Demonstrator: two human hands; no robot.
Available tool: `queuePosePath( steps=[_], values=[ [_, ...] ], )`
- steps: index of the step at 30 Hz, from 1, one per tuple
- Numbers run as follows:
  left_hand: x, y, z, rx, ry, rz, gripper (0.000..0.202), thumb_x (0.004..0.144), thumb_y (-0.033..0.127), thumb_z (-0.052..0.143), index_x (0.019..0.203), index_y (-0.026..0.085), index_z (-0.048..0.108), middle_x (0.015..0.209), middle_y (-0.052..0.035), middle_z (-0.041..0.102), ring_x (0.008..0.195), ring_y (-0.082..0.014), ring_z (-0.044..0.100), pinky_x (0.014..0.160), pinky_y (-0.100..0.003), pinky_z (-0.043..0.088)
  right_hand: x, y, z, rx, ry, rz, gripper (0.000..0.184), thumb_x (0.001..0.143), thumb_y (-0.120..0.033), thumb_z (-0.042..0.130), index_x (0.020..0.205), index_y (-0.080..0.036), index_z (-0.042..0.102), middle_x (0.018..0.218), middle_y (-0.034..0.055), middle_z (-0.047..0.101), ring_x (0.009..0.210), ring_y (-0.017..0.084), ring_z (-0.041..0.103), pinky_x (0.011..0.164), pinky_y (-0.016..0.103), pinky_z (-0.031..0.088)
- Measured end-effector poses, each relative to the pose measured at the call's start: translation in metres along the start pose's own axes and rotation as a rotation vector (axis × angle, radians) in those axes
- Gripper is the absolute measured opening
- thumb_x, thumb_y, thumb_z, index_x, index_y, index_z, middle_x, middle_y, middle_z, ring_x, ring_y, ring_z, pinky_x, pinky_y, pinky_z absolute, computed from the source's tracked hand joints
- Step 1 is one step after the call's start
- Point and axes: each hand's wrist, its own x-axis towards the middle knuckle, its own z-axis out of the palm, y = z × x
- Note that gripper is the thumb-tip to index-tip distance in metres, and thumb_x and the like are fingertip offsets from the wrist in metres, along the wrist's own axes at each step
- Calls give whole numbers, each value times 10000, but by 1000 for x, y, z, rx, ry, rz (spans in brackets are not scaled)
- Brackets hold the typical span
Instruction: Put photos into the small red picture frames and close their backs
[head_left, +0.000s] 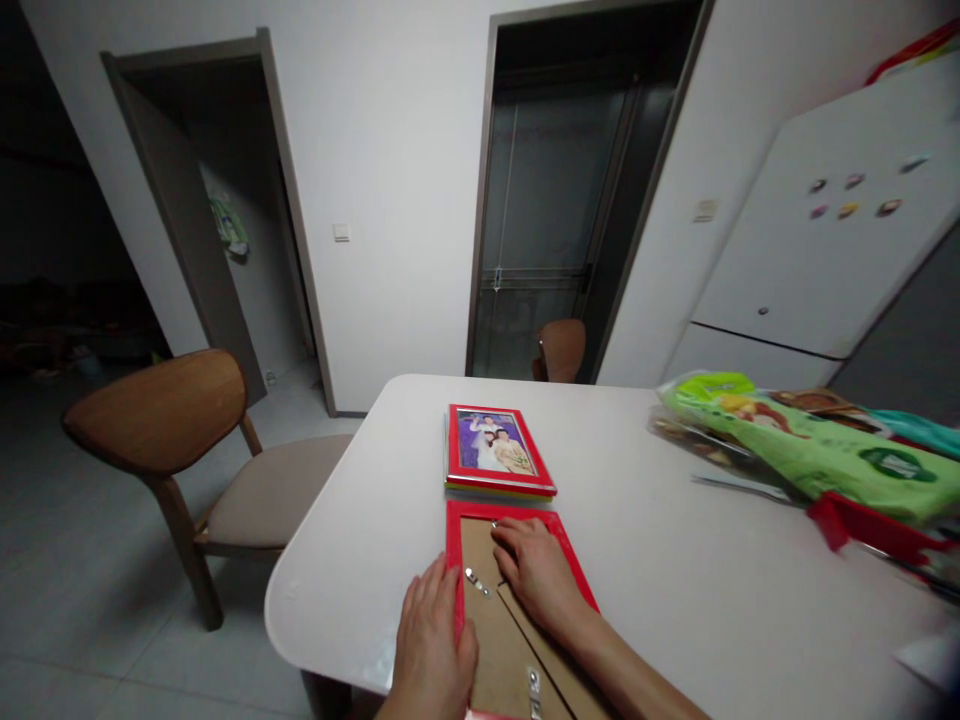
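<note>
A red picture frame [568,550] lies face down on the table, its brown backing board [477,625] upward. My left hand [433,640] grips the left edge, fingers along the outer side and thumb over the rim. My right hand [536,570] rests on the upper part of the back with bent fingers, their tips at a small metal clip [494,524] by the top rim; the fingers partly hide it. Other metal clips [534,690] sit on the left and lower edges. Just beyond lies a second red frame [541,468], photo side up, seemingly stacked on another frame.
The white table [360,550] has a rounded left corner. At its right lie a green package [832,440], a red item [870,530] and other blurred things. A wooden chair [165,410] stands left, another chair [562,350] behind. A white refrigerator [817,250] is at right.
</note>
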Motion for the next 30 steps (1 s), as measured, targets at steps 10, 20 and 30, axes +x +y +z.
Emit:
queuePosePath(
  steps=[10, 20, 30],
  values=[
    [9, -1, 2, -70, 60, 17, 473, 717, 165, 377, 1181, 93, 435, 1260, -109, 416, 1154, -204, 360, 990, -359, 247, -33, 4, -33, 147, -242, -122, 330, 644, -139, 495, 941, -224, 612, 1200, 57, 465, 1086, 189, 409, 907, 321, 312],
    [12, -3, 4, -121, 62, 19, 466, 720, 189, 387, 1176, 107, 443, 1258, -103, 419, 1156, -209, 355, 993, -363, 228, -63, -2, -31, 184, -296, -67, 163, 662, -280, 550, 796, -262, 641, 1228, 23, 433, 1160, 219, 316, 961, 375, 228],
    [12, -6, 3, -230, 52, -39, 485, 747, 321, 434, 1182, 106, 438, 1279, -120, 390, 1164, -223, 341, 991, -362, 221, -51, 0, -34, 125, -115, 107, 392, 595, -172, 467, 977, -178, 557, 941, 68, 556, 914, 193, 490, 818, 295, 373]
  ],
)
